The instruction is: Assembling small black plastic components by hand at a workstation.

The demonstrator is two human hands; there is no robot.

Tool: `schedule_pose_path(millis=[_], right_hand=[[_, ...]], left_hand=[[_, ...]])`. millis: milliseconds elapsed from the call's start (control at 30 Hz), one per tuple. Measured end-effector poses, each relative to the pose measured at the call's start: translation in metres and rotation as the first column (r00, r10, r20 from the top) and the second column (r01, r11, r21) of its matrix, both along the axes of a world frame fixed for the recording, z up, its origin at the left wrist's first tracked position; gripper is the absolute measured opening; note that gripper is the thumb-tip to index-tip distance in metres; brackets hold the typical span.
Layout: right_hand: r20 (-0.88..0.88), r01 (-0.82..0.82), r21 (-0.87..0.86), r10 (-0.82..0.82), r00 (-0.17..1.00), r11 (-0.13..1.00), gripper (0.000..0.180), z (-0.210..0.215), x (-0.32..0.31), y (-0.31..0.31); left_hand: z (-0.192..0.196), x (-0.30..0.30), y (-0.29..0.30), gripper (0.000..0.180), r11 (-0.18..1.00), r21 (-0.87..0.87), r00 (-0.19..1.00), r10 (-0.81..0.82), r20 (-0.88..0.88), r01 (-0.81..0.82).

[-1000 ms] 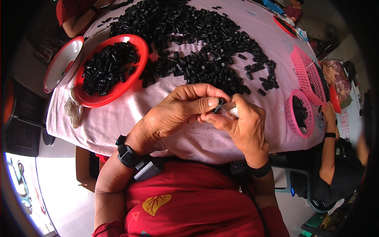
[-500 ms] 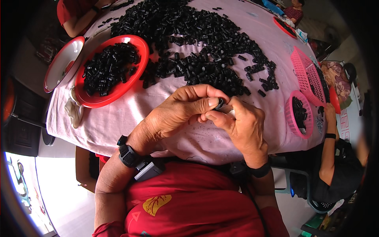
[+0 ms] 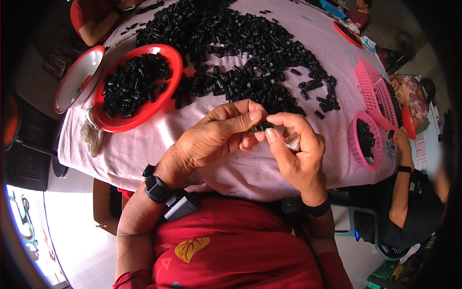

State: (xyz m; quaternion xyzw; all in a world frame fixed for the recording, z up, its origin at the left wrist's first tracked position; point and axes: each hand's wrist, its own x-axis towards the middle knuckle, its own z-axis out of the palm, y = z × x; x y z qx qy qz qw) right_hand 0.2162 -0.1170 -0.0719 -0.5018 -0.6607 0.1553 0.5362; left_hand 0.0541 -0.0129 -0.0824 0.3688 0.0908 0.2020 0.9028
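My left hand [image 3: 214, 129] pinches a small black cylindrical part [image 3: 262, 126] between thumb and fingers, above the near side of the table. Close against its right end are the thumb and forefinger of my right hand [image 3: 303, 156]. A small pale, shiny piece [image 3: 292, 141] is tucked in the curled fingers of that hand; its kind cannot be made out. Beyond my hands spreads a large heap of similar black parts [image 3: 250, 84] on the pink tablecloth [image 3: 231, 168]. To the left, a red plate [image 3: 179, 72] holds more of them.
A white bowl with a red rim [image 3: 60, 98] stands at the far left, near a crumpled pale cloth [image 3: 91, 137]. On the right are a round pink basket [image 3: 353, 144] with black parts and a larger pink basket [image 3: 369, 91]. A co-worker's hand [image 3: 402, 139] reaches in there; other people sit farther off.
My right thumb and forefinger have spread slightly from the black part, showing more of it and of the pale piece. My left hand has lifted its grip slightly and moved left.
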Motion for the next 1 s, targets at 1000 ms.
schedule_pose_path(millis=[1000], right_hand=[[0.413, 0.259, 0.058, -0.260, 0.873, 0.964, 0.051, 0.0006, 0.0043, 0.0040]], left_hand=[[0.0021, -0.0014, -0.0005, 0.024, 0.929, 0.370, 0.998, 0.018, -0.053, 0.003]])
